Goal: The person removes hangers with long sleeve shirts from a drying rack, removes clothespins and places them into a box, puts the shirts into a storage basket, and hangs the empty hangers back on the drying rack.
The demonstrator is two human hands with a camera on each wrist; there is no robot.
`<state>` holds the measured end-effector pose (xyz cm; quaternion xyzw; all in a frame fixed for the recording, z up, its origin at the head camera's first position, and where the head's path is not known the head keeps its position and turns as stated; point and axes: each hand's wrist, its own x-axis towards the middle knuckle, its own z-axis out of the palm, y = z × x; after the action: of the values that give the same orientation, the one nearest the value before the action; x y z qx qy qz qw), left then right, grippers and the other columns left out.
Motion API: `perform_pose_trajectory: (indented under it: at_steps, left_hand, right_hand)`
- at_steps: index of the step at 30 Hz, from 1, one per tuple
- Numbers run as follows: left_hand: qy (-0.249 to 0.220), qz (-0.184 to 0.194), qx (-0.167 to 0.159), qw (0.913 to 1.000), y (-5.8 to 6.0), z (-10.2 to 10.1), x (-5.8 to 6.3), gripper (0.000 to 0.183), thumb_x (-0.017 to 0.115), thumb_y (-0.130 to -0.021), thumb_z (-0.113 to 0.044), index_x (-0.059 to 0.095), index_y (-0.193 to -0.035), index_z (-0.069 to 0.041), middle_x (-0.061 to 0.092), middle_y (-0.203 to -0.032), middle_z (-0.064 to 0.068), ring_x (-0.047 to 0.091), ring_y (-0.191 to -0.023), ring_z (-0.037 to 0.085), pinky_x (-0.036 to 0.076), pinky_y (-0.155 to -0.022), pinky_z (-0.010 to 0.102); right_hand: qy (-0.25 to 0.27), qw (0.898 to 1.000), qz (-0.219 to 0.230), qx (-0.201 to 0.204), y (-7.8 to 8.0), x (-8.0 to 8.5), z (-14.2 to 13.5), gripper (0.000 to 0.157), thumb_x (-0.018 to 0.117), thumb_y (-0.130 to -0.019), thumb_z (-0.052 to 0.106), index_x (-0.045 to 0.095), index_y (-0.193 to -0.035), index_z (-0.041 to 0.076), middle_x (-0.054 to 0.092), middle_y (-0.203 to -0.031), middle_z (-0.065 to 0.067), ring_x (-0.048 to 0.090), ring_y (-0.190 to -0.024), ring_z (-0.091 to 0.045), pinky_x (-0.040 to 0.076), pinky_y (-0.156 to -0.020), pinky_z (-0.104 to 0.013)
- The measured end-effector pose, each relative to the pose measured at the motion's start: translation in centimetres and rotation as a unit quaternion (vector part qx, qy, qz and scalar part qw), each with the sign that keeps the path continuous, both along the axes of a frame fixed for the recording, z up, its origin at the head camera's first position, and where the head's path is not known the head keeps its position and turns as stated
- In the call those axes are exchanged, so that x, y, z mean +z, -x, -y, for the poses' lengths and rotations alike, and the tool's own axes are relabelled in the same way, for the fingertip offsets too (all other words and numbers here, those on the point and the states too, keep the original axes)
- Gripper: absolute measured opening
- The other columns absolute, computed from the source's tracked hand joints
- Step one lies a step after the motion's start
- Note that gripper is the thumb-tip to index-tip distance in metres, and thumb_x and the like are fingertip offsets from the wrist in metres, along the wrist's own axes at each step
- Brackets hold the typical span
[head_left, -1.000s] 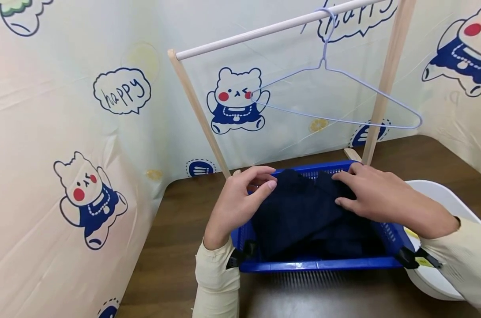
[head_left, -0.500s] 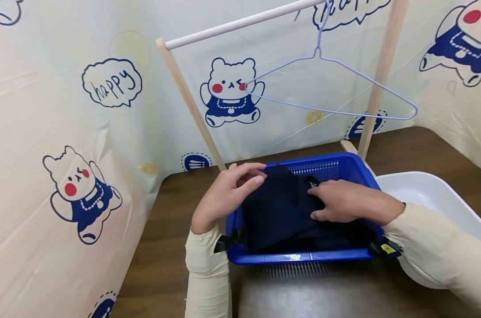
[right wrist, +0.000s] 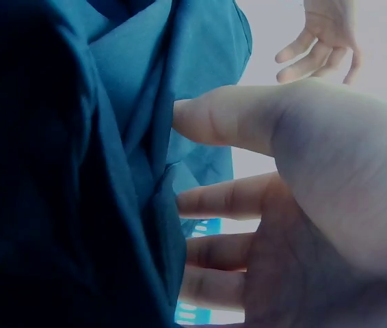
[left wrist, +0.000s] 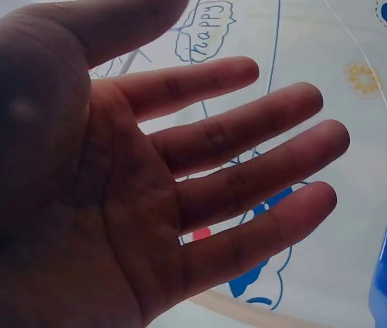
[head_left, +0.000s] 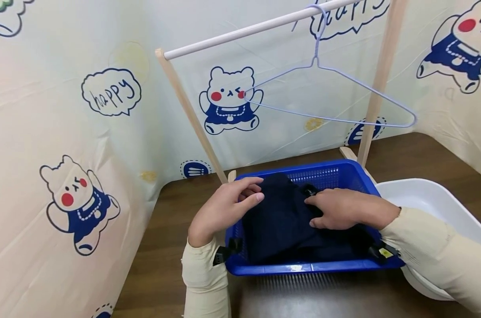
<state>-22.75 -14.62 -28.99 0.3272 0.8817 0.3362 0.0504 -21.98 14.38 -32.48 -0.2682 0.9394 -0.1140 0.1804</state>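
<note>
A dark navy piece of folded clothing (head_left: 276, 221) lies in a blue plastic basket (head_left: 280, 268). My right hand (head_left: 340, 208) is over the clothing's right part, its fingertips touching the cloth. In the right wrist view, the thumb and fingers of that hand (right wrist: 303, 205) are spread apart against the fabric (right wrist: 125, 137), some tips hidden behind a fold. My left hand (head_left: 222, 207) hovers at the basket's left side, holding nothing. Its fingers (left wrist: 234, 143) look straight and separated in the left wrist view. A small dark shiny patch (head_left: 310, 190) shows near the right fingertips, too unclear to name.
Behind the basket stands a wooden rack with a white rail (head_left: 244, 33), and a lavender wire hanger (head_left: 328, 117) hangs from it. To the right is a white tub (head_left: 423, 187), partly behind my right sleeve. Everything stands on a brown tabletop (head_left: 177, 198) before a printed curtain.
My right hand has moved left and down from the basket's far right rim onto the clothing. Relative to the basket, the left hand has stayed nearly in place. The head view has shifted slightly.
</note>
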Motion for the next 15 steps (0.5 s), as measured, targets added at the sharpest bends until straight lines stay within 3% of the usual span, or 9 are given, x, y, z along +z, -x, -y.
perform_pose_trajectory:
  at_steps: [3, 7, 11, 15]
  left_hand:
    - [0.009, -0.003, 0.015, 0.9998, 0.2, -0.3, 0.1, 0.04, 0.061, -0.103, -0.026, 0.058, -0.14, -0.011, 0.069, -0.112, -0.003, 0.064, -0.102, 0.01, 0.052, -0.091, 0.034]
    - [0.024, -0.002, -0.004, 0.9997, 0.7, -1.4, 0.0, 0.042, 0.06, -0.104, -0.029, 0.058, -0.141, -0.011, 0.069, -0.113, -0.003, 0.063, -0.102, 0.01, 0.051, -0.091, 0.033]
    - [0.038, 0.015, -0.036, 0.9985, 1.0, -2.1, -0.2, 0.043, 0.059, -0.104, -0.029, 0.056, -0.142, -0.009, 0.068, -0.115, -0.001, 0.063, -0.102, 0.01, 0.051, -0.092, 0.031]
    - [0.049, 0.024, -0.023, 0.9983, 1.0, -1.6, -0.6, 0.043, 0.06, -0.103, -0.028, 0.057, -0.141, -0.008, 0.069, -0.113, -0.001, 0.063, -0.101, 0.011, 0.052, -0.091, 0.032]
  right_hand:
    - [0.019, 1.0, -0.004, 0.011, 0.2, 0.8, -0.8, 0.062, 0.066, -0.097, 0.043, 0.055, -0.143, 0.004, 0.058, -0.138, -0.019, 0.051, -0.129, -0.039, 0.038, -0.105, -0.06]
    - [0.066, 0.997, -0.011, 0.03, 0.4, 1.7, -2.5, 0.06, 0.063, -0.099, 0.043, 0.055, -0.144, 0.003, 0.056, -0.141, -0.018, 0.05, -0.131, -0.039, 0.038, -0.105, -0.06]
    - [0.108, 0.993, -0.028, 0.034, 0.3, 1.7, -4.0, 0.058, 0.061, -0.101, 0.042, 0.055, -0.143, 0.003, 0.055, -0.142, -0.018, 0.049, -0.132, -0.04, 0.038, -0.106, -0.06]
    - [0.15, 0.986, -0.071, 0.024, 0.4, 1.3, -5.0, 0.051, 0.063, -0.101, 0.036, 0.059, -0.139, 0.002, 0.058, -0.138, -0.015, 0.053, -0.128, -0.036, 0.042, -0.103, -0.057]
